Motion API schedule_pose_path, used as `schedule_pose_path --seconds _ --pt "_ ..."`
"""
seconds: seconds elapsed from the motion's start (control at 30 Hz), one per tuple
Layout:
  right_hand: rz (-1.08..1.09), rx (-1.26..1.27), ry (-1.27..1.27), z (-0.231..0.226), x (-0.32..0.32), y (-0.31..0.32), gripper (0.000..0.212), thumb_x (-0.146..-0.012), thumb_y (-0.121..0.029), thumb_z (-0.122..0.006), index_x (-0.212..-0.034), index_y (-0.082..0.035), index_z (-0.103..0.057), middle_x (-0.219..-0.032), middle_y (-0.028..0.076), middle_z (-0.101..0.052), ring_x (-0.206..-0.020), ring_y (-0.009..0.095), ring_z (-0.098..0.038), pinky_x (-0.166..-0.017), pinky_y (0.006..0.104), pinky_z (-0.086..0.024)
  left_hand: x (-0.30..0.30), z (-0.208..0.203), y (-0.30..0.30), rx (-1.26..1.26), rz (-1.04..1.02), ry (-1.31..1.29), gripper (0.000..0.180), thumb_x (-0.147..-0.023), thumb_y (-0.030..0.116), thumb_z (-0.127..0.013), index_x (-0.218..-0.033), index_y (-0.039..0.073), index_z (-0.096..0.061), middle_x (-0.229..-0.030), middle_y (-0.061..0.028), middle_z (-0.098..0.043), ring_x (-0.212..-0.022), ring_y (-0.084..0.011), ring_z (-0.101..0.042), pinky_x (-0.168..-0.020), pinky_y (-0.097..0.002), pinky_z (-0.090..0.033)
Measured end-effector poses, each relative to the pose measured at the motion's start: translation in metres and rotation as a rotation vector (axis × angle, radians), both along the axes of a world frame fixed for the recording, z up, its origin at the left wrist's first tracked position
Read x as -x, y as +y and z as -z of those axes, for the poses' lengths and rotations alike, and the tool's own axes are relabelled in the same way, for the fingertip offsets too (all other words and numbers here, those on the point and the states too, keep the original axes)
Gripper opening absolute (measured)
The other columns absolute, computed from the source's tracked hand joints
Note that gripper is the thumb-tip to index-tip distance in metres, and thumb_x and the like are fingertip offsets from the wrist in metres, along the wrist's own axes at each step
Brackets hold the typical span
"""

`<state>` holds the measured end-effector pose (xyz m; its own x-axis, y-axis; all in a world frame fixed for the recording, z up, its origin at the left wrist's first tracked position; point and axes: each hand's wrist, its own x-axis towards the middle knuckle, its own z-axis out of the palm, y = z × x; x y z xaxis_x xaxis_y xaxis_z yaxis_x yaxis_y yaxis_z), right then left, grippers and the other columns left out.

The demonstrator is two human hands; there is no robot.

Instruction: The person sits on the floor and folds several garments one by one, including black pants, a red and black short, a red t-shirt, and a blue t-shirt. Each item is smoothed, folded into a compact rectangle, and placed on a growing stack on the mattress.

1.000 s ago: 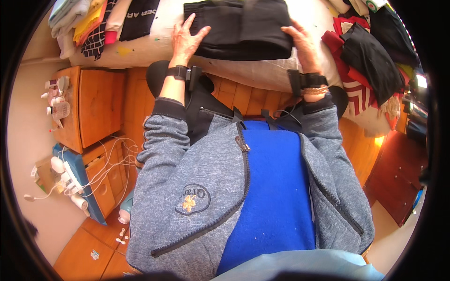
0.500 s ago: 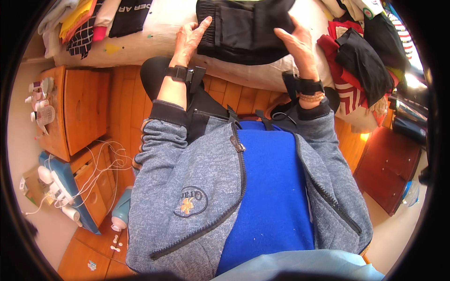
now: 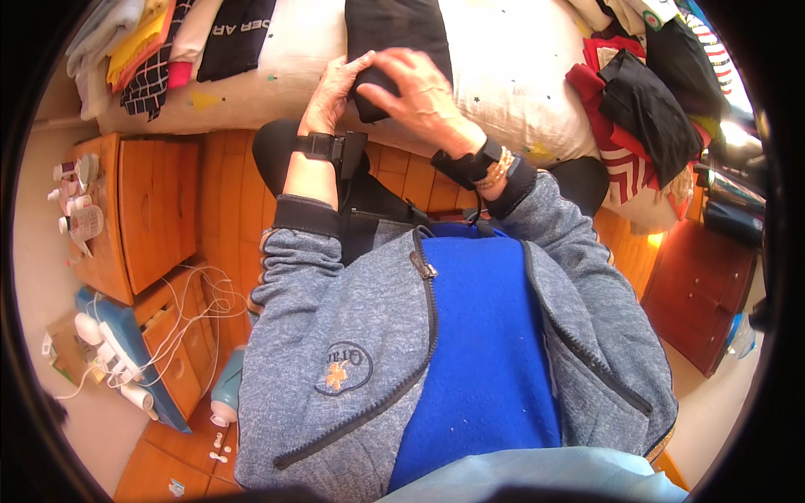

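Note:
Black trousers, folded into a narrow strip, lie on the light patterned bed cover in front of me. My left hand is at their near left edge, its thumb and fingers closed on the cloth. Across the near end of the trousers reaches my right hand, slightly blurred, fingers spread and palm down. Its fingertips come close to my left hand, and it hides part of the cloth. Both wrists wear black straps.
Folded clothes and a dark printed garment lie at the bed's far left. Red and black clothes are heaped on the right. A wooden cabinet with bottles, white cables and a teal bottle are at my left.
The black trousers have gone from a wide shape to a narrow strip, their right part folded leftward. My right hand has swung left across them; my left hand has stayed near the left edge.

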<state>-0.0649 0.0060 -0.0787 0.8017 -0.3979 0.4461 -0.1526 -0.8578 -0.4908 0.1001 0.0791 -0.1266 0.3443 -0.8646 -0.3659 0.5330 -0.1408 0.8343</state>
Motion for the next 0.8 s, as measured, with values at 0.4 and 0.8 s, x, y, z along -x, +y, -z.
schedule_pose_path --seconds 0.4,0.8 --pt "-0.211 -0.001 0.292 0.035 0.097 -0.017 0.075 -0.093 -0.05 -0.063 -0.153 -0.014 -0.038 -0.16 0.02 -0.027 -0.148 0.039 -0.025 -0.118 0.0493 -0.027 0.005 0.013 -0.008 0.018 -0.035 0.009 0.045 -0.095 0.027 -0.068 -0.125 -0.006 -0.06 -0.117 -0.0139 -0.069 -0.103 -0.0254 -0.068 -0.092 -0.0383 -0.056" --pt "-0.315 0.191 0.371 0.04 0.12 0.002 0.086 -0.076 -0.047 -0.079 -0.151 -0.023 -0.043 -0.166 0.014 -0.009 -0.152 0.044 -0.004 -0.122 0.0569 -0.016 0.025 -0.018 0.003 -0.036 -0.104 -0.085 0.054 -0.092 0.032 -0.072 -0.131 -0.003 -0.057 -0.119 -0.012 -0.067 -0.104 -0.0227 -0.066 -0.091 -0.0358 -0.055"
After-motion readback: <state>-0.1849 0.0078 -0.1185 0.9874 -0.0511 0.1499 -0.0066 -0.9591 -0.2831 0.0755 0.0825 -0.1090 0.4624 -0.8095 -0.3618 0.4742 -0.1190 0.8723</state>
